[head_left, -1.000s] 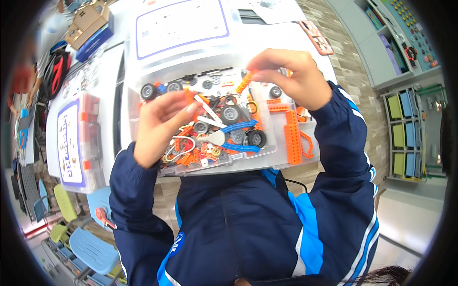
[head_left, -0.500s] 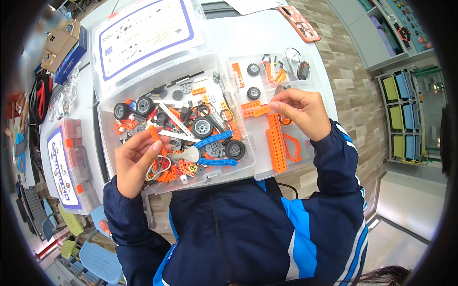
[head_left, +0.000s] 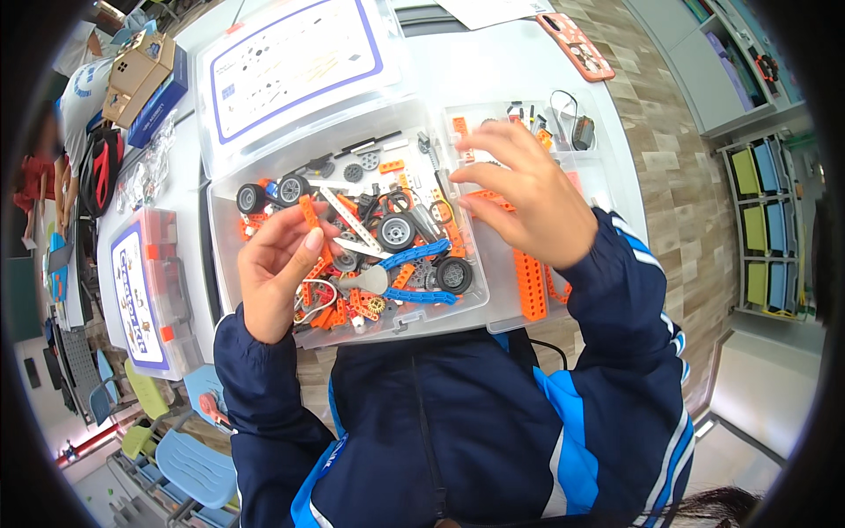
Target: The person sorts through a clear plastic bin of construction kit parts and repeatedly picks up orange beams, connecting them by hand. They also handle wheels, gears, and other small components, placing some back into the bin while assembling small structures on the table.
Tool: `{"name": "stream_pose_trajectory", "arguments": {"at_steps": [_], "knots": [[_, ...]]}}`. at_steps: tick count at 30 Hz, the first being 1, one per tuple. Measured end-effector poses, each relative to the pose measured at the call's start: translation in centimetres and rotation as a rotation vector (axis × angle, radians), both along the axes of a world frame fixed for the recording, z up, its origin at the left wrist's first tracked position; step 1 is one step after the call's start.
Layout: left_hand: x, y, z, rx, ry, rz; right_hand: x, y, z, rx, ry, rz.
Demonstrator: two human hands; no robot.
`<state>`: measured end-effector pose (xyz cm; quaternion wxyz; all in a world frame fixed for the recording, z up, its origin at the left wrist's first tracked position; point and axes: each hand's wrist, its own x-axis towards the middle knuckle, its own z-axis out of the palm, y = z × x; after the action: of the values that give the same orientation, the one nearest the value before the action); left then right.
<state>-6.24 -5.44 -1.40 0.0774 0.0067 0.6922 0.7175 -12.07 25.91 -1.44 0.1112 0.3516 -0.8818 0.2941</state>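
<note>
My left hand (head_left: 275,277) pinches an orange building beam (head_left: 310,214) upright over the near left of a clear plastic bin. Packed in that bin are toy building parts: black wheels (head_left: 396,231), blue curved strips (head_left: 421,296), grey gears and white beams (head_left: 350,218). My right hand (head_left: 537,198) hovers over the shallower clear tray to the right, fingers spread and nothing in them. Under it, partly hidden, lie orange pieces (head_left: 493,198). A long orange block (head_left: 530,286) with holes lies nearer to me in that tray.
The bin's open lid (head_left: 295,70) with a parts sheet lies at the back. A phone in a patterned case (head_left: 575,46) rests on the table's far right. A closed kit box (head_left: 150,295) stands at left, near a cardboard house (head_left: 139,77). People are at the far left.
My right hand has opened from a pinch near the orange pieces and moved up and back over the tray. My left hand still holds the orange beam. The view has shifted slightly.
</note>
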Motion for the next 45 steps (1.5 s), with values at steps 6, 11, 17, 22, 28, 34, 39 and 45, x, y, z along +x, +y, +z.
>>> {"name": "stream_pose_trajectory", "arguments": {"at_steps": [6,11,17,22,28,34,39,45], "knots": [[0.3,-0.2,-0.3,0.005,0.055,0.046,-3.7,-4.2,-1.3,0.494,0.165,0.072],[0.4,-0.5,-0.4,0.057,0.088,0.083,-4.3,-6.6,-1.7,0.774,-0.117,0.049],[0.5,-0.9,-0.4,0.108,0.126,0.101,-4.7,-5.3,-1.6,0.582,-0.141,0.131],[1.5,-1.9,-0.7,0.144,0.189,0.261,-5.1,-5.3,-1.2,0.273,0.162,0.008],[3.9,-4.7,-1.7,0.217,0.127,0.376,-3.9,-4.3,1.1,0.342,0.022,0.215],[5.5,-7.3,-2.9,0.849,0.264,0.521,0.9,-7.6,0.3,0.296,-0.176,0.535],[5.9,-8.0,-3.8,1.157,0.410,0.490,-2.7,-8.6,-0.8,0.470,-0.190,0.424],[6.1,-8.0,-4.2,1.163,0.419,0.555,-3.5,-10.5,0.3,0.442,0.072,0.267]]}}
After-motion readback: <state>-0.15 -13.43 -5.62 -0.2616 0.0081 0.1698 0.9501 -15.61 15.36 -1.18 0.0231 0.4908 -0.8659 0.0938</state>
